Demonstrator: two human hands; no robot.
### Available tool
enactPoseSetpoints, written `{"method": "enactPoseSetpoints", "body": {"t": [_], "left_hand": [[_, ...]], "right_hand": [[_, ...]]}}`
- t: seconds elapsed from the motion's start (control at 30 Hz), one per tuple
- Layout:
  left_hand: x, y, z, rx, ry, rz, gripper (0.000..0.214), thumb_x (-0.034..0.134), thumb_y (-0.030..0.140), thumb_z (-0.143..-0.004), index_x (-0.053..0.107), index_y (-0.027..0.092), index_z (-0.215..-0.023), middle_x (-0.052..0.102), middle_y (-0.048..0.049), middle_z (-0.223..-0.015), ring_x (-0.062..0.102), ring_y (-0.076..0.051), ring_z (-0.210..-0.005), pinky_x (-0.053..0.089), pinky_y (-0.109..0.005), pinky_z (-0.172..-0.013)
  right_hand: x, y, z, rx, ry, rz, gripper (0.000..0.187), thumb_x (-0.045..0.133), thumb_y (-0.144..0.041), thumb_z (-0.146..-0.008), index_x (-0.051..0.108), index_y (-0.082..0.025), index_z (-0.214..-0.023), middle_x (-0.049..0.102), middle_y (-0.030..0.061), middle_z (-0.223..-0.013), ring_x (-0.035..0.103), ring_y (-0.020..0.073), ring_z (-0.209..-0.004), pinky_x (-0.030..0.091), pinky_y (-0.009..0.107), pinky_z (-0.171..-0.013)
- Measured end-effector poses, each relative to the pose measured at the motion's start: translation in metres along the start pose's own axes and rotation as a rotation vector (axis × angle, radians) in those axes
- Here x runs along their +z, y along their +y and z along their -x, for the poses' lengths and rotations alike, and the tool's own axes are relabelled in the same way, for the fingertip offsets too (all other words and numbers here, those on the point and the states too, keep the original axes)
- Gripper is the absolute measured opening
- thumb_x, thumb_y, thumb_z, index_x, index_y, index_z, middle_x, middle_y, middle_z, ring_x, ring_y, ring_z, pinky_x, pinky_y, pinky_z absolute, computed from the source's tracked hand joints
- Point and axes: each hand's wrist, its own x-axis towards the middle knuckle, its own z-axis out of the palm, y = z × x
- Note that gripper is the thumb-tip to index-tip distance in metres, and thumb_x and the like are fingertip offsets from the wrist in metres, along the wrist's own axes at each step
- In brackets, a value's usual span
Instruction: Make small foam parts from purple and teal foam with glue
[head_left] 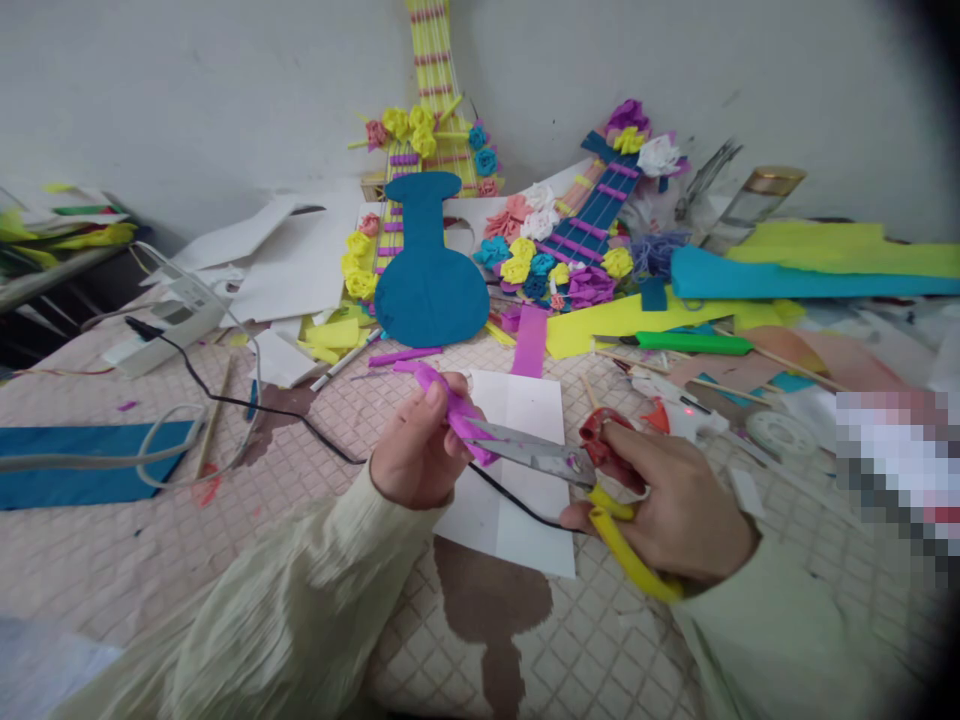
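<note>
Between the thumb and fingers of my left hand (424, 440) is a folded strip of purple crepe paper (459, 415). My right hand (675, 495) grips a pair of scissors (544, 457) with one red and one yellow handle. The scissor blades point left and lie across the lower end of the purple strip. Below both hands, a creased white sheet (517, 510) rests on the tablecloth, and a black cord (517, 502) runs over it. Just beyond my left hand stands a blue guitar-shaped cutout (431, 290).
Paper-flower-covered guitar models (585, 230) lean near the wall. A green utility knife (694, 343) lies on yellow paper at the right, close to a glue gun (675, 405) and a tape roll (782, 436). At the left are a white power strip (161, 335) and blue paper (82, 465).
</note>
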Motion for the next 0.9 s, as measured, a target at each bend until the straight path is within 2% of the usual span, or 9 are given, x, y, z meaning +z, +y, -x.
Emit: {"method": "enactPoseSetpoints", "body": {"t": [0.1, 0.3, 0.43, 0.57, 0.73, 0.9], "left_hand": [[0.0008, 0.0015, 0.0004, -0.016, -0.005, 0.023, 0.019, 0.065, 0.032, -0.069, 0.059, 0.014, -0.072, 0.034, 0.0077, -0.038, 0.035, -0.005, -0.038, 0.034, -0.015, -0.041], [-0.0002, 0.0022, 0.0012, -0.040, -0.001, 0.017, 0.017, 0.060, 0.033, -0.074, 0.057, 0.016, -0.074, 0.034, 0.0080, -0.040, 0.038, -0.005, -0.040, 0.036, -0.018, -0.046], [-0.0021, 0.0001, 0.0004, -0.031, 0.001, -0.001, 0.021, 0.064, 0.034, -0.070, 0.056, 0.016, -0.074, 0.033, 0.0084, -0.039, 0.040, -0.006, -0.040, 0.034, -0.017, -0.044], [-0.0007, -0.0009, -0.0005, 0.017, -0.008, -0.049, 0.024, 0.063, 0.038, -0.070, 0.054, 0.017, -0.070, 0.028, 0.0098, -0.037, 0.039, -0.005, -0.038, 0.035, -0.016, -0.044], [0.0019, -0.0003, -0.0015, 0.095, 0.054, -0.148, 0.034, 0.066, 0.041, -0.066, 0.047, 0.016, -0.055, 0.038, 0.0084, -0.035, 0.038, -0.004, -0.035, 0.032, -0.016, -0.039], [-0.0013, -0.0013, -0.0015, 0.172, 0.095, -0.237, 0.031, 0.065, 0.041, -0.068, 0.048, 0.017, -0.058, 0.042, 0.0091, -0.034, 0.041, -0.004, -0.030, 0.031, -0.015, -0.033]], "right_hand": [[-0.0003, 0.0003, -0.0008, 0.004, 0.019, -0.005, 0.035, 0.054, -0.053, -0.070, 0.045, -0.019, -0.067, 0.046, -0.0031, -0.046, 0.047, 0.0121, -0.041, 0.036, 0.024, -0.040], [-0.0034, 0.0008, -0.0040, 0.119, -0.071, -0.102, 0.034, 0.050, -0.051, -0.072, 0.044, -0.018, -0.074, 0.044, -0.0041, -0.051, 0.039, 0.0091, -0.039, 0.033, 0.022, -0.038], [-0.0022, 0.0017, -0.0036, 0.117, -0.087, -0.086, 0.032, 0.051, -0.048, -0.072, 0.043, -0.018, -0.075, 0.045, -0.0034, -0.054, 0.043, 0.0102, -0.042, 0.034, 0.023, -0.041], [-0.0002, 0.0020, -0.0024, 0.092, -0.089, -0.063, 0.031, 0.051, -0.048, -0.071, 0.041, -0.019, -0.074, 0.043, -0.0043, -0.052, 0.043, 0.0105, -0.042, 0.034, 0.023, -0.042], [-0.0003, 0.0009, -0.0019, 0.089, -0.075, -0.049, 0.029, 0.051, -0.046, -0.073, 0.042, -0.019, -0.076, 0.046, -0.0026, -0.055, 0.045, 0.0115, -0.044, 0.034, 0.023, -0.042], [0.0005, 0.0012, -0.0015, 0.112, -0.093, -0.104, 0.030, 0.052, -0.047, -0.071, 0.041, -0.019, -0.071, 0.042, -0.0042, -0.053, 0.042, 0.0106, -0.043, 0.033, 0.024, -0.041]]}}
